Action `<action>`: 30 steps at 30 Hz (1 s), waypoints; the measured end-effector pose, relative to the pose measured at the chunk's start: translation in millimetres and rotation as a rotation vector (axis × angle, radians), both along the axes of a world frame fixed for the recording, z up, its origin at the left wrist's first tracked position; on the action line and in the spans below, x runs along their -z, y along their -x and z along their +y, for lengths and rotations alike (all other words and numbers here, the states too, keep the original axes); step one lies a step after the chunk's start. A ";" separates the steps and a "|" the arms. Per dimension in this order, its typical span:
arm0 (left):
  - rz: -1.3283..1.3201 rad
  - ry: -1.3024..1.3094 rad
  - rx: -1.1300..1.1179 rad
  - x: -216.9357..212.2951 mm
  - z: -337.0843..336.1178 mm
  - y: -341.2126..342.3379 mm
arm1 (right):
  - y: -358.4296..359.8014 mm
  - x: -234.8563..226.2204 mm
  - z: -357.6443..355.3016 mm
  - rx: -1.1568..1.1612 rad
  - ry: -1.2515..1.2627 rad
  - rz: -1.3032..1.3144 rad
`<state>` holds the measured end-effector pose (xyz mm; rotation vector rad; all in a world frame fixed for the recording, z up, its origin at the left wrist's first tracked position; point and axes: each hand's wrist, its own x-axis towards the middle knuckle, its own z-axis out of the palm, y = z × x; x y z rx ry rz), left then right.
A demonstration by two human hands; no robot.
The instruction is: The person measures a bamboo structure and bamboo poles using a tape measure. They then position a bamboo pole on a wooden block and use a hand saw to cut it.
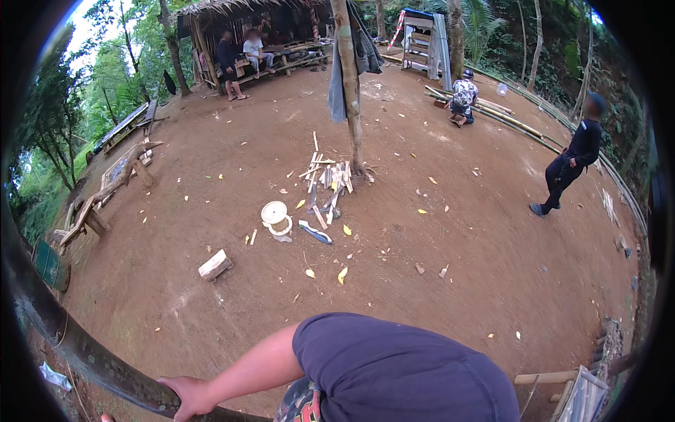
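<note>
My right arm, in a dark navy sleeve, bends across the lower edge. Its hand (191,397) grips a thick dark pole (77,344) that slants from the left rim to the bottom. Part of that hand's fingers is hidden by the pole and the frame's edge. Only a sliver of skin shows at the bottom left, perhaps my left hand (107,418); its fingers are too cut off to read. Below my arm a piece of patterned cloth (299,402) shows. Farther out on the dirt lies a short cut log (215,265).
Mid-ground holds a pale round container (275,212), a blue-and-grey tool (315,232) and a pile of wood strips (330,179) by an upright post (348,91). One person (575,151) stands right; another person (463,100) crouches near bamboo poles (517,123). Two people are by a thatched hut.
</note>
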<state>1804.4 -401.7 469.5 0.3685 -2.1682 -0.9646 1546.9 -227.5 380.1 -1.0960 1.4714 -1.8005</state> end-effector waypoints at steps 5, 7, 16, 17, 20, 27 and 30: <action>0.211 -0.392 0.247 18.7 -20.1 85.5 | 65.0 13.8 -78.6 -0.088 -0.081 0.015; 0.172 -0.448 0.269 12.8 -29.5 115.0 | 86.3 19.9 -97.1 -0.103 -0.159 0.018; 0.021 -0.526 0.136 46.5 -84.3 247.4 | 153.0 43.5 -141.3 0.083 -0.171 0.022; 0.000 -0.530 0.118 51.1 -85.9 259.5 | 161.0 46.3 -144.3 0.097 -0.217 0.029; -0.023 -0.487 0.163 63.3 -90.1 302.7 | 194.7 54.6 -152.8 -0.022 -0.160 0.013; -0.141 -0.487 -0.050 76.1 -86.0 414.7 | 315.1 84.5 -179.8 -0.082 -0.155 -0.073; -0.298 -0.431 -0.129 75.0 -90.3 472.3 | 368.1 105.0 -180.5 -0.104 -0.230 -0.134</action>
